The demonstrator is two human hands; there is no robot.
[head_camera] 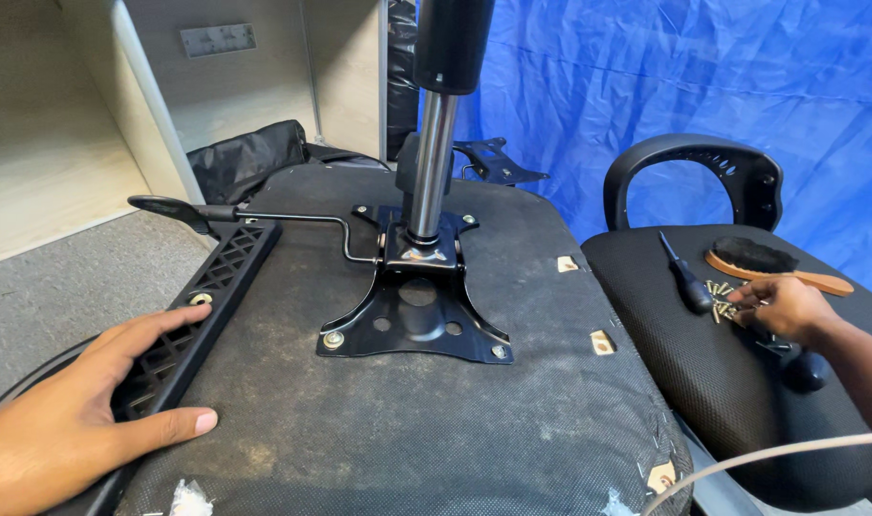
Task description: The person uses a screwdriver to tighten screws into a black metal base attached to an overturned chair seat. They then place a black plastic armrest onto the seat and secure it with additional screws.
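The upturned chair seat (407, 420), its dusty black fabric underside facing up, fills the centre and lower middle of the frame. Along its left edge lies a black latticed armrest bracket (202, 306), and the left hand (82, 411) rests flat on the lower end of that bracket, fingers spread open and thumb lying on the fabric, gripping nothing. A bolt (201, 299) sits in the bracket just above the fingertips.

At the seat's centre a black metal mounting plate (412, 320) is bolted down, with a chrome gas cylinder (430, 162) rising upright from it toward the top of the frame. A thin lever (264, 218) with a black paddle handle runs from the plate to the left.

At the right, a second seat cushion (703, 382) of black mesh holds a pile of brass screws (721, 301). The right hand (780, 308) reaches onto them, fingers curled loosely over the pile; whether it grips any I cannot tell. Just left of the screws lies a black screwdriver (684, 272), and above them a wooden-handled brush (770, 266). A curved black armrest (694, 172) stands behind, before a blue tarpaulin (665, 76).
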